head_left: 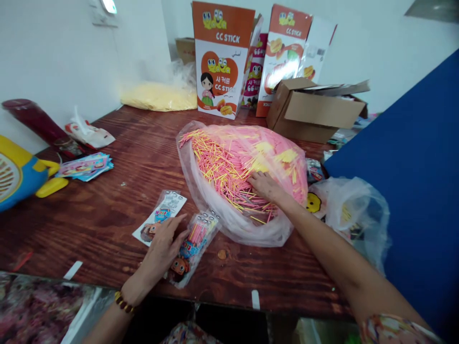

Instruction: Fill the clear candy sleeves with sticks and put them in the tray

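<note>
My left hand (164, 246) lies palm down with its fingers stretched and apart, over the edges of two small printed packets. The left packet (171, 203) looks flat. Pink and yellow sticks show through the top of the right packet (197, 239). At my right, a big clear plastic bag (236, 232) lies wide open, full of thin pink and yellow sticks (218, 167). My right hand (265, 185) rests among these sticks with its fingers slightly spread and bent. Its fingertips are partly hidden, and no grip on any stick shows.
Printed cartons (222, 62) and an open brown box (319, 112) stand at the back. Beside them lies a yellow-filled bag (158, 98). At left are a stack of wrappers (86, 166), a tissue pack (91, 135) and a blue-yellow object (21, 177). A blue panel (405, 167) borders the right.
</note>
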### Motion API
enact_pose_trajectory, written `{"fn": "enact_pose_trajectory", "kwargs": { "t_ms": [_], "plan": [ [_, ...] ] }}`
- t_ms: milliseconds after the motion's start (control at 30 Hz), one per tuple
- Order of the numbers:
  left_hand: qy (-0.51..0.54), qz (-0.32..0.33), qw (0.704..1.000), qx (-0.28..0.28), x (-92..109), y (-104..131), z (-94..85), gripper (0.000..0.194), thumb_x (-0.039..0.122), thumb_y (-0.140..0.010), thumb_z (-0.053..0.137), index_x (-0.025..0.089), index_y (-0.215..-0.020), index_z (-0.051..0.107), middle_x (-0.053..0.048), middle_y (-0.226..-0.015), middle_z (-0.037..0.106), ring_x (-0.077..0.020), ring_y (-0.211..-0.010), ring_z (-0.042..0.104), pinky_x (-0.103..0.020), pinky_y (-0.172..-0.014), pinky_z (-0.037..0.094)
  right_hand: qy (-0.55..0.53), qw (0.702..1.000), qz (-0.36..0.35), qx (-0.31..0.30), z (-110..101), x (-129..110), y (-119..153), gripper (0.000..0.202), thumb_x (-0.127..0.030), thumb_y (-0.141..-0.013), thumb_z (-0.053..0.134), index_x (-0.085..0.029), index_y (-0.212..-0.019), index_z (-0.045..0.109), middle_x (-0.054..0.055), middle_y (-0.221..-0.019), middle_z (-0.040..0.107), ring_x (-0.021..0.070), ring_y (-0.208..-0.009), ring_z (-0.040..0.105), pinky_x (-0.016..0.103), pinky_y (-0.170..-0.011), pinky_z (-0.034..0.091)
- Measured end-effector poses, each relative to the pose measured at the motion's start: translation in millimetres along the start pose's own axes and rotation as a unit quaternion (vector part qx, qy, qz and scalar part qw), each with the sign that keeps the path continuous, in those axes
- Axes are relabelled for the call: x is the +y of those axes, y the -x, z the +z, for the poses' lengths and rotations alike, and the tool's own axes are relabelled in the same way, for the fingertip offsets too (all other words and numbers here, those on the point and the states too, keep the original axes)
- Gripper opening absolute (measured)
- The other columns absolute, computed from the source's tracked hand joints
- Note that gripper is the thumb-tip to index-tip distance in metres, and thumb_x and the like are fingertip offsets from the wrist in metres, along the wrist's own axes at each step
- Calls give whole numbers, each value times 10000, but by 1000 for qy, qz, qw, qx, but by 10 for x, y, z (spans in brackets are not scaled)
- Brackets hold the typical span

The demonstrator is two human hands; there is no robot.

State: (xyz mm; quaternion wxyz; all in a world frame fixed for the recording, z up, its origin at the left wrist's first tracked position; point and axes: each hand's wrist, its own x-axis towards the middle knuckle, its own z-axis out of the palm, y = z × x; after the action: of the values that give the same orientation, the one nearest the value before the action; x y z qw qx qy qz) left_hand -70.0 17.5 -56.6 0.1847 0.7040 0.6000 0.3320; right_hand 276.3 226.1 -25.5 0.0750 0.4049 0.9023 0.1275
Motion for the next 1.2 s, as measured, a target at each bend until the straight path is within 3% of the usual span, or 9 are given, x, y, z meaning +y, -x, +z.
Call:
{"fn": "enact_pose_trajectory", "kwargs": {
  "t_ms": [167, 300, 400, 533, 733, 900, 1067, 1200],
  "plan": [
    [-74, -41, 995, 58, -225, -174, -243, 391, 446, -937, 480, 205, -1217, 606, -106, -1164, 680, -278, -1091, 612, -438, -975, 468, 3, 1000, -13, 16, 122, 5, -16, 253, -147, -943, 418, -134, -1092, 622, 170, -1151, 623, 303, -1048, 521, 393, -858, 355],
    [-179, -129, 973, 66, -363, -392, -434, 437, 445, -937, 442, 181, -1246, 603, -139, -1221, 643, -327, -1127, 559, -479, -966, 440, -132, 990, 40, 17, 116, -13, 8, 246, -105, -911, 415, -129, -1034, 627, 187, -1135, 644, 305, -1050, 536, 414, -904, 328],
    [-260, -180, 948, 30, -371, -521, -452, 477, 456, -941, 434, 171, -1288, 594, -175, -1268, 601, -382, -1142, 515, -510, -912, 438, -228, 970, 82, 20, 86, -28, 9, 164, -110, -871, 468, -150, -902, 623, 160, -1036, 680, 277, -998, 568, 405, -917, 316],
    [-298, -182, 937, 5, -369, -569, -358, 468, 492, -918, 488, 186, -1242, 630, -193, -1195, 596, -396, -1098, 509, -510, -862, 437, -292, 946, 137, 41, 60, -48, 6, 127, -177, -878, 474, -180, -802, 576, 84, -829, 681, 220, -823, 580, 355, -845, 353],
    [-252, -186, 950, 17, -437, -592, -313, 446, 480, -893, 533, 204, -1228, 633, -184, -1182, 591, -397, -1103, 512, -526, -872, 433, -452, 857, 231, 91, 22, -126, -5, 164, -339, -914, 434, -221, -830, 512, -15, -669, 594, 154, -633, 526, 264, -607, 405],
    [-238, -212, 947, 22, -445, -673, -313, 425, 510, -871, 556, 210, -1152, 661, -177, -1166, 601, -415, -1123, 507, -554, -887, 418, -585, 764, 267, 50, 6, -244, -17, 241, -392, -826, 575, -212, -694, 484, -19, -510, 562, 134, -469, 522, 240, -459, 398],
    [-209, -203, 955, 55, -413, -676, -268, 348, 446, -868, 568, 198, -1110, 595, -163, -1177, 606, -373, -1123, 504, -505, -890, 408, -665, 684, 296, 55, 6, -329, 6, 252, -415, -807, 618, -219, -760, 466, 11, -559, 617, 164, -480, 590, 287, -471, 494],
    [-171, -187, 965, 73, -396, -688, -268, 243, 364, -854, 584, 208, -1039, 567, -108, -1082, 660, -322, -1076, 536, -454, -895, 389, -690, 651, 303, 96, -7, -339, 35, 275, -461, -816, 608, -222, -813, 473, 25, -612, 639, 180, -527, 621, 297, -485, 503]
  ]
}}
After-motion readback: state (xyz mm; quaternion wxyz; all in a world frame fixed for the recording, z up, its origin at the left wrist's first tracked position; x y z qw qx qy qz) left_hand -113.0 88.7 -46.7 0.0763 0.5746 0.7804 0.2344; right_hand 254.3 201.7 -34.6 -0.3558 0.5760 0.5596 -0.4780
